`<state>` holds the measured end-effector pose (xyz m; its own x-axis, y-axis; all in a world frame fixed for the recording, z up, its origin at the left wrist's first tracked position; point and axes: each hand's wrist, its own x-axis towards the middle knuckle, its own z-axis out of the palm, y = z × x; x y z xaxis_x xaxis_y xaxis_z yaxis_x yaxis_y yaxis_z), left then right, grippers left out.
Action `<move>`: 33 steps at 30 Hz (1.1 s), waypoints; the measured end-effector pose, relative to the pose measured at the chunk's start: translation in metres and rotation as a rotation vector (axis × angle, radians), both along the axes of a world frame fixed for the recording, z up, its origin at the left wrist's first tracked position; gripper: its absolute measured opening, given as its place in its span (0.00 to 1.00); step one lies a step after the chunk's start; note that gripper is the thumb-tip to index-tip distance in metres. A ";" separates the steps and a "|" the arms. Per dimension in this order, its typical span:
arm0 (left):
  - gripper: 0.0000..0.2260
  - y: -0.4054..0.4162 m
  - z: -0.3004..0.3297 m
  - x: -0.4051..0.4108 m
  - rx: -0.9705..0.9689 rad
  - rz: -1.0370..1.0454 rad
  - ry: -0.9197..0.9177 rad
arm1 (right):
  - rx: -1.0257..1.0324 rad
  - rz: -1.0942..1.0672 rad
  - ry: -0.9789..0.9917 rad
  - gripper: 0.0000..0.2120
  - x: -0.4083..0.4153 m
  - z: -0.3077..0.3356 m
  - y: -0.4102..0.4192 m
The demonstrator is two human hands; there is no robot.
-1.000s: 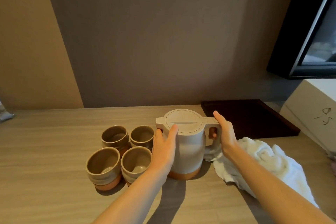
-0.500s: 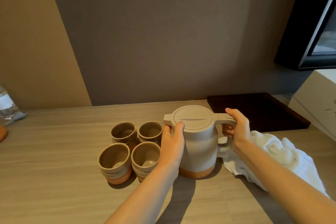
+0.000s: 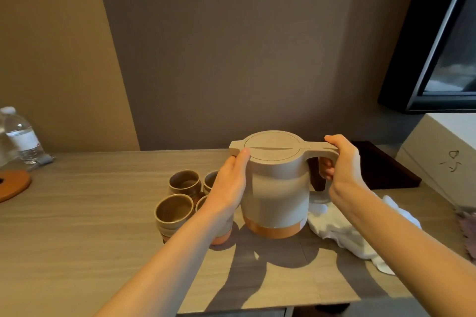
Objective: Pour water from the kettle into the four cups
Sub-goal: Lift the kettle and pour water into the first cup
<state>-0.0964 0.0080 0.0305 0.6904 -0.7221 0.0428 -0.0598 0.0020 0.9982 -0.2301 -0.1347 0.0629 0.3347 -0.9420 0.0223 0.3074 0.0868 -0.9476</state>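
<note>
On the wooden worktop (image 3: 77,226), frame centre, the right hand (image 3: 340,165) grips the kettle (image 3: 277,188) handle; the left hand (image 3: 229,188) lies flat against its side. Next it must tilt toward the cups (image 3: 173,210).

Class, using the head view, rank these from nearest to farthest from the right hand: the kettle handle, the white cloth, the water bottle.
1. Beige kettle handle: gripped by the right hand.
2. Crumpled white cloth: just below.
3. Clear plastic water bottle: far left.
</note>
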 end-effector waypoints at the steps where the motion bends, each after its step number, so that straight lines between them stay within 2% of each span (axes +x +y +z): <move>1: 0.20 0.005 0.003 0.001 0.001 -0.011 -0.021 | -0.002 -0.009 0.008 0.14 0.000 0.003 0.004; 3: 0.16 0.018 0.008 0.004 0.022 -0.043 -0.079 | -0.014 -0.019 0.020 0.14 -0.002 0.009 0.011; 8: 0.19 0.046 0.002 0.021 -0.006 -0.079 -0.239 | -0.045 -0.021 0.060 0.12 -0.003 0.015 0.024; 11: 0.10 0.058 -0.008 0.033 -0.035 -0.006 -0.300 | -0.055 -0.020 0.068 0.11 -0.004 0.017 0.030; 14: 0.08 0.067 -0.026 0.049 0.142 0.062 -0.470 | -0.073 -0.025 0.084 0.13 -0.005 0.018 0.034; 17: 0.15 0.075 -0.048 0.060 0.427 0.067 -0.768 | -0.077 -0.029 0.092 0.13 -0.008 0.020 0.035; 20: 0.25 0.078 -0.065 0.062 0.531 0.194 -0.947 | -0.081 -0.037 0.106 0.12 -0.011 0.020 0.034; 26: 0.45 0.067 -0.079 0.056 0.702 0.283 -0.996 | -0.073 -0.060 0.132 0.12 -0.014 0.015 0.032; 30: 0.48 0.058 -0.085 0.053 0.789 0.340 -1.045 | -0.072 -0.064 0.140 0.12 -0.015 0.010 0.030; 33: 0.47 0.053 -0.087 0.052 0.768 0.380 -1.039 | -0.062 -0.061 0.146 0.13 -0.015 0.007 0.028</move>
